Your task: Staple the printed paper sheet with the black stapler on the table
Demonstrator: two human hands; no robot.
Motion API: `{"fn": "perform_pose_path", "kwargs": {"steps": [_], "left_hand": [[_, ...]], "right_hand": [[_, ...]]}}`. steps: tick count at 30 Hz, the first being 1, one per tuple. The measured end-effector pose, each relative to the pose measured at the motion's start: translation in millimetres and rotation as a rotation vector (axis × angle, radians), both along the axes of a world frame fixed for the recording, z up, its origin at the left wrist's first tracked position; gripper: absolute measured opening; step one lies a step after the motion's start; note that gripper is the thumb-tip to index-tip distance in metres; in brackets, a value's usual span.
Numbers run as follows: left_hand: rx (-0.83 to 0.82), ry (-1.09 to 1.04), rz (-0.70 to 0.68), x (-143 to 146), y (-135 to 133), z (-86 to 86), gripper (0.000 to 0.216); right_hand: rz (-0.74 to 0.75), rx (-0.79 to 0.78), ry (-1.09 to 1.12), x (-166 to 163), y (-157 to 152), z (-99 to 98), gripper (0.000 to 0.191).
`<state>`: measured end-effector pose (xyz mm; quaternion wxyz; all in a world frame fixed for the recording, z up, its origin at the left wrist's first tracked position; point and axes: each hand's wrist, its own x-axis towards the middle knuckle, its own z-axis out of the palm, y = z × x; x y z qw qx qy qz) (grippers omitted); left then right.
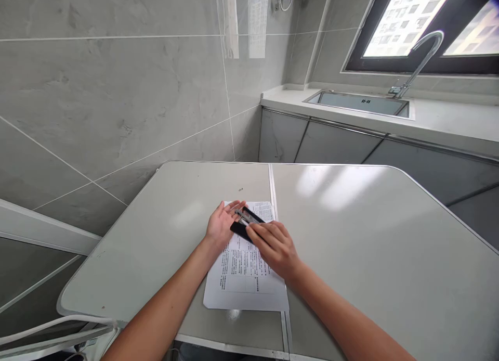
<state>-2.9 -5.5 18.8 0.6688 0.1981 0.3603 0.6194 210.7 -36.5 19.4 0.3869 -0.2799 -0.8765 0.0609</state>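
My right hand (276,246) grips a black stapler (242,231) above the middle of the table. The stapler's two arms are spread apart, with a metal part showing between them. Palm up, my left hand (223,224) is just left of the stapler, its fingers stretched out beneath or beside the stapler's front end; whether they touch it I cannot tell. Under both hands lie printed sheets of paper (245,293), partly covered by the hands and the stapler. Beyond the paper's far edge are small dark specks (240,189), too small to name.
The pale table (370,257) has a metal seam running lengthwise near the paper. A grey tiled wall (117,90) rises behind on the left. To the back right stand a white counter (448,114), a sink (351,103) and a curved faucet (424,59). A white frame (58,324) is at lower left.
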Motion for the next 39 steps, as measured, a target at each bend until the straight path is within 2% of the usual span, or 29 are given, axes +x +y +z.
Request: {"fn": "perform_pose_path", "kwargs": {"steps": [3, 8, 11, 13, 15, 18, 21, 24, 27, 28, 35, 39], "left_hand": [[-0.060, -0.052, -0.081, 11.0, -7.5, -1.2, 0.041], [-0.049, -0.016, -0.081, 12.3, -9.8, 0.3, 0.033], [-0.074, -0.013, -0.090, 12.4, -7.1, 0.3, 0.029], [-0.109, -0.023, -0.041, 11.5, -4.1, -1.0, 0.024], [-0.133, -0.018, 0.078, 6.5, -0.4, -2.5, 0.019], [-0.077, 0.045, 0.222, -9.3, 4.6, -3.4, 0.024], [0.019, 0.082, 0.229, -23.6, 6.9, -1.1, 0.041], [0.069, 0.043, 0.198, -24.9, 6.8, 4.9, 0.035], [0.115, -0.049, 0.142, -18.9, 6.5, 11.5, 0.013], [0.130, -0.077, 0.132, -17.3, 6.7, 12.9, 0.012], [0.123, -0.092, 0.152, -18.5, 12.7, 7.4, 0.022], [0.160, -0.023, 0.147, -19.9, 13.4, 2.9, 0.023]], "right_hand": [[0.067, -0.006, -0.091, -5.1, -3.0, 3.3, 0.042], [0.091, -0.088, -0.135, -8.0, -3.7, 5.3, 0.038], [0.061, -0.064, -0.150, -6.3, -3.0, 5.0, 0.039], [0.027, -0.035, -0.096, -5.6, -2.5, 4.9, 0.041], [-0.061, -0.060, 0.028, -6.4, -2.5, 5.0, 0.042], [-0.177, -0.290, 0.210, -11.0, -4.9, 4.1, 0.036], [-0.141, -0.560, 0.225, -18.0, -9.5, 0.9, 0.031], [-0.092, -0.668, 0.182, -24.4, -13.5, -1.7, 0.032], [-0.063, -0.679, 0.138, -28.0, -14.8, -0.7, 0.032], [-0.055, -0.677, 0.126, -28.3, -14.8, 0.2, 0.032], [-0.014, -0.641, 0.030, -18.4, -11.1, 6.7, 0.040], [-0.012, -0.645, -0.128, -8.6, -9.0, 11.5, 0.023]]}}
